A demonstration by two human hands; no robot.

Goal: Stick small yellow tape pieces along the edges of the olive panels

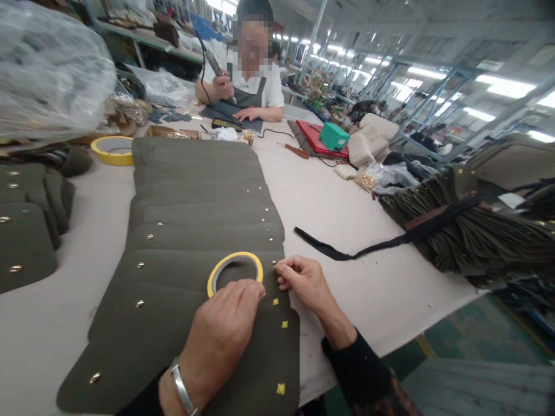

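Head view: overlapping green panels [191, 231] on table [347, 214].
Left hand [225, 329]: pinching yellow tape roll [235, 271], standing at 12 o'clock.
Right hand [303, 280]: fingertips pinched on panel edge, 3 o'clock of roll.
Risk: tape squares [281, 388] likely misplaced if panels slide.

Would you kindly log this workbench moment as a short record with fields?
left hand: rests on the top flap beside the tape roll
right hand: pinches at a flap's right edge
flaps: olive, overlapped in a row, brass studs, small yellow tape squares
table: black strap, second tape roll
co-worker: seated opposite, holding a tool
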